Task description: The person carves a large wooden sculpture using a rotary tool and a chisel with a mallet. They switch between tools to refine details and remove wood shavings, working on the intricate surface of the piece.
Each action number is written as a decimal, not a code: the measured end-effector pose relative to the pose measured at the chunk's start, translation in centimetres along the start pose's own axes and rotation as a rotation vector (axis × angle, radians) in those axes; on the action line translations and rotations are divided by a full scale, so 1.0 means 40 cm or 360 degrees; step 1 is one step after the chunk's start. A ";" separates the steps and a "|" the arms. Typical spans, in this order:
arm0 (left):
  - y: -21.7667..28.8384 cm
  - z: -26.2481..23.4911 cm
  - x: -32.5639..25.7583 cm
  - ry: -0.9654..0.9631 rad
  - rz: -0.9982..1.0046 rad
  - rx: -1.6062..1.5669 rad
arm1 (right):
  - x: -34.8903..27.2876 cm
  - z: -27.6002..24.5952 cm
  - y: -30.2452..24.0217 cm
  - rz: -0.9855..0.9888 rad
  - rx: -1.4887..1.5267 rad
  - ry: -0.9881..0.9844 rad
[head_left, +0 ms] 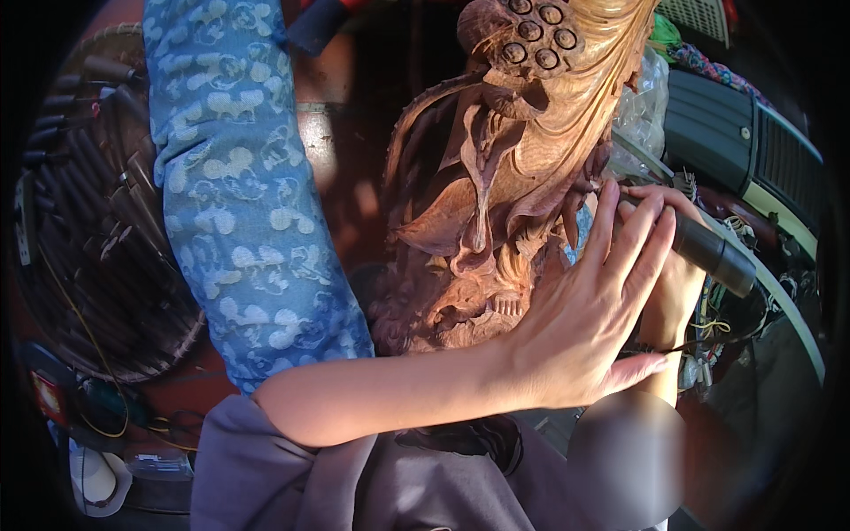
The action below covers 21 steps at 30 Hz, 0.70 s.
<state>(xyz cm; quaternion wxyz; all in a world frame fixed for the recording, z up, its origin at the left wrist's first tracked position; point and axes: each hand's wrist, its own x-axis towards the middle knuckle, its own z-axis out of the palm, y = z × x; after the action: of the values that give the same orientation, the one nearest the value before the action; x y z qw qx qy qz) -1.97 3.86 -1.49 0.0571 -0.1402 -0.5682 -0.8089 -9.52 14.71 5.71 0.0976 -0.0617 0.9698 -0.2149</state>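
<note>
A reddish-brown wood carving (pixel 531 150) leans across the middle, cut with flowing folds, leaves, a seed pod and a small foot with toes. At its right side, my right hand (pixel 677 292) grips a hand tool (pixel 713 252) with a thick black cylindrical handle. The tool's tip is hidden behind my fingers and the carving. My left hand (pixel 589 310) reaches across from the left, palm down, its fingers stretched out over the tool and right hand. Its thumb stands apart. The left elbow is beside a long blue patterned cloth shape (pixel 239 186).
A round basket (pixel 190 341) at the left holds many dark-handled tools (pixel 97 230). On the right are a dark green-grey case (pixel 708 119), clear plastic wrap (pixel 645 111) and tangled cords (pixel 708 327). A blurred grey round shape (pixel 629 460) covers part of the near right.
</note>
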 end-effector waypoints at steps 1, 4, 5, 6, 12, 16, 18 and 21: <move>0.003 -0.003 -0.007 -0.0002 0.0009 0.0018 | -0.001 -0.002 -0.001 -0.0054 -0.0066 0.0001; 0.032 -0.014 -0.030 -0.0026 -0.0077 0.0000 | -0.007 -0.009 -0.035 0.0089 -0.0023 -0.0226; 0.034 -0.017 -0.034 -0.0057 -0.0108 0.0027 | -0.005 -0.015 -0.025 0.0135 0.0023 -0.0275; 0.030 -0.015 -0.030 -0.0019 -0.0079 -0.0010 | 0.001 -0.014 -0.029 0.0068 -0.0034 -0.0259; -0.019 0.004 0.016 0.0151 0.0076 0.0029 | 0.042 -0.010 -0.013 0.0051 0.0076 -0.0141; -0.016 -0.002 0.015 0.0173 0.0080 0.0032 | 0.042 -0.004 -0.017 -0.0077 -0.0040 -0.0104; -0.004 -0.004 0.003 0.0145 0.0038 -0.0001 | 0.034 -0.009 -0.019 -0.0243 -0.0217 -0.0152; 0.014 -0.019 -0.014 0.0095 0.0000 -0.0006 | 0.015 -0.011 -0.033 -0.0055 -0.0079 -0.0191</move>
<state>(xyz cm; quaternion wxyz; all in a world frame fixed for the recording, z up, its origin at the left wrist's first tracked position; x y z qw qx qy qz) -1.42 2.91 -1.39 0.0738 -0.1163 -0.5647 -0.8137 -10.09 13.62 6.57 0.1503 -0.0935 0.9660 -0.1883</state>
